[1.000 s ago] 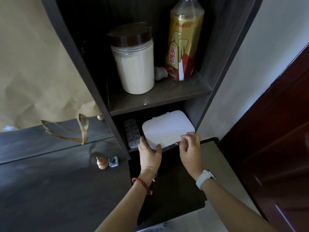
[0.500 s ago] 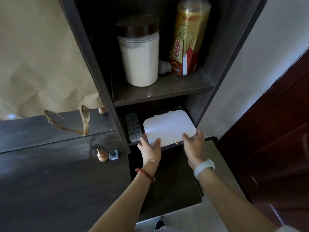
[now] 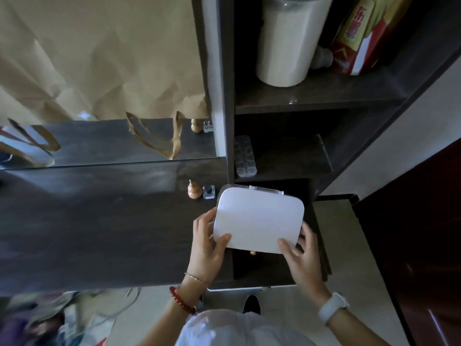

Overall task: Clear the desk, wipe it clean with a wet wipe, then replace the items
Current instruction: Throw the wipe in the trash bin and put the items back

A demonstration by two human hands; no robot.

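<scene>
Here, both hands grip a white box [image 3: 259, 223] held between them: left hand [image 3: 207, 245] on its near-left corner, right hand [image 3: 303, 255] on its near-right. Left of the hands, a small gourd [image 3: 194, 190] and glass bottle [image 3: 209, 191] stand on the dark counter [image 3: 99, 228].
</scene>
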